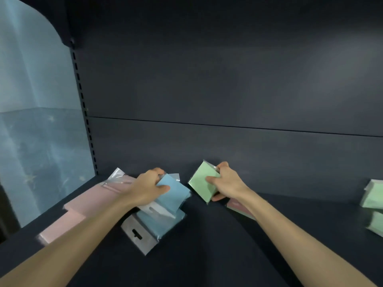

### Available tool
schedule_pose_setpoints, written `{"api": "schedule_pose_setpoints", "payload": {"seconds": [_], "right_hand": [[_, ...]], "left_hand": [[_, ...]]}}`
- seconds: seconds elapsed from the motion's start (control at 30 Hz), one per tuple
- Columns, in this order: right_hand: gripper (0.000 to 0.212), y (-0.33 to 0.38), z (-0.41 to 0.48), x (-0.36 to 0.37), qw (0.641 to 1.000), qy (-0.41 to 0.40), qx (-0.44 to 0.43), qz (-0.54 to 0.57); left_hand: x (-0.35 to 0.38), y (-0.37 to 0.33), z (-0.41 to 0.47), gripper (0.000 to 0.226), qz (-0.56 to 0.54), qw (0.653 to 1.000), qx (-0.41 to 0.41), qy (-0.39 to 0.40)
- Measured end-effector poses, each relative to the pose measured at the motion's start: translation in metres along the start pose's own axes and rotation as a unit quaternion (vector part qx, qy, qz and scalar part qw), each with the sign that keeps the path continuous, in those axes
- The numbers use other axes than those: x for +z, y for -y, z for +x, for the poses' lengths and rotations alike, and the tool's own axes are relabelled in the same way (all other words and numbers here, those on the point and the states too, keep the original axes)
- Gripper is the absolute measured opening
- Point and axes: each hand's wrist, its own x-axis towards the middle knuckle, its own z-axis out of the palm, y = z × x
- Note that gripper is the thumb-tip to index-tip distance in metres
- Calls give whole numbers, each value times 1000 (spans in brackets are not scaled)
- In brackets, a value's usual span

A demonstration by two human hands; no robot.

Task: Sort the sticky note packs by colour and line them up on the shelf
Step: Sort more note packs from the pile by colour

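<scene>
- Left hand [147, 187] grips a blue sticky note pack [174, 192], thumb laid across the blue face and fingers curled over its far edge.
- This held blue pack sits tilted, its clear wrapper and white hang tab pointing toward the person, and it overlaps a second blue pack [160, 223].
- The second blue pack lies flat on the dark shelf [207, 249], with its slotted grey hang tab [136, 235] nearest the person.
- Right hand [228, 183] pinches a green sticky note pack [202, 184], thumb on the green face and fingers wrapped behind the upper corner and under the lower edge.
- The green pack is turned corner-up like a diamond, close to the back panel [207, 79] and just beside the held blue pack, not touching it.
- Under the right wrist lies another pack [238, 207], reddish on top with a pale edge; most of it is hidden by the arm.
- Two pink packs lie at the left of the shelf: a farther one [97, 196] partly behind the left hand and a nearer one [60, 227] by the front edge.
- Two more green packs [375, 195] lie at the far right, one in front of the other, cut by the frame and well apart from both hands.
- A pale blue translucent side panel [31, 121] closes the shelf at the left, beside a slotted upright [83, 100].
</scene>
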Motion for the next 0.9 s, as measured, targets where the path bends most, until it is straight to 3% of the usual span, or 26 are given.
{"api": "schedule_pose_setpoints", "payload": {"seconds": [0.23, 0.4, 0.53, 0.73, 0.9], "right_hand": [[22, -7, -6, 3, 990, -19, 29, -135], [28, -9, -11, 1, 978, -12, 38, -205], [33, -11, -11, 3, 970, 5, 42, -240], [25, -16, -6, 9, 945, 3, 54, -323], [36, -9, -15, 7, 935, -19, 27, -352]], "left_hand": [[0, 6, 9, 23, 64, 997, 24, 16], [2, 11, 9, 18, 60, 996, 57, 15], [-4, 12, 5, 35, 42, 997, 60, 23], [-3, 19, 2, 42, 76, 994, 71, 27], [-6, 15, -1, 39, 105, 990, 87, 42]]}}
